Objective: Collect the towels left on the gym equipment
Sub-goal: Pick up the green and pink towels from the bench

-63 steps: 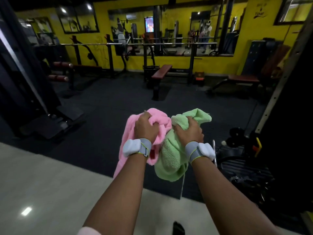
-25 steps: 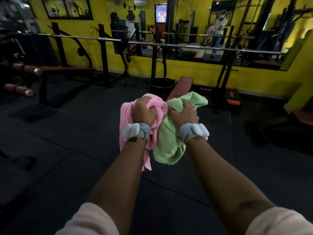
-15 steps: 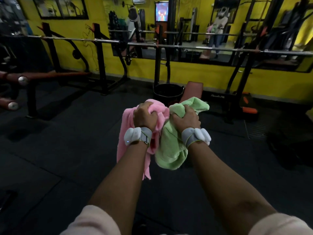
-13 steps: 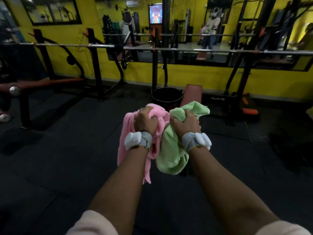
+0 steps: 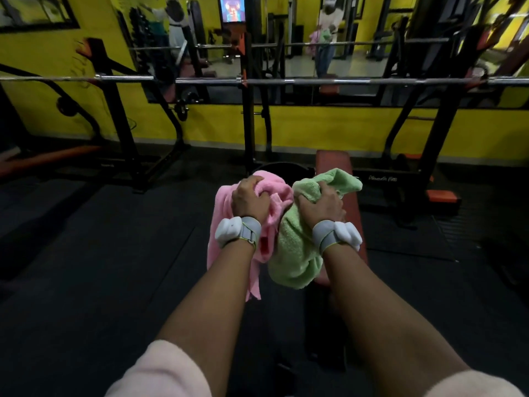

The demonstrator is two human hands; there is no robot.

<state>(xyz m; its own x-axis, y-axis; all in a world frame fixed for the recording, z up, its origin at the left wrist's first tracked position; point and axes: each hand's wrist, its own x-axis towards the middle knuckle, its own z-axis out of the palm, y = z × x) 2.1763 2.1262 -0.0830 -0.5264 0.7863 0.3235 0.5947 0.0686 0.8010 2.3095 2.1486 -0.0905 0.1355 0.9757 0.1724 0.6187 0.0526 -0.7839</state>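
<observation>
A pink towel (image 5: 276, 196) is being gripped, bunched, in the left hand (image 5: 249, 199); a green towel (image 5: 294, 253) is being gripped in the right hand (image 5: 322, 207). Both are being carried above the floor (image 5: 100, 267). The pink tail is hanging loose; snagging or a drop is judged possible.

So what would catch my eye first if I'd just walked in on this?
The two bright towels at centre: a pink towel bunched in the left hand and a green towel in the right hand, held side by side. Behind them, a long steel barbell runs across the view before the yellow wall.
</observation>
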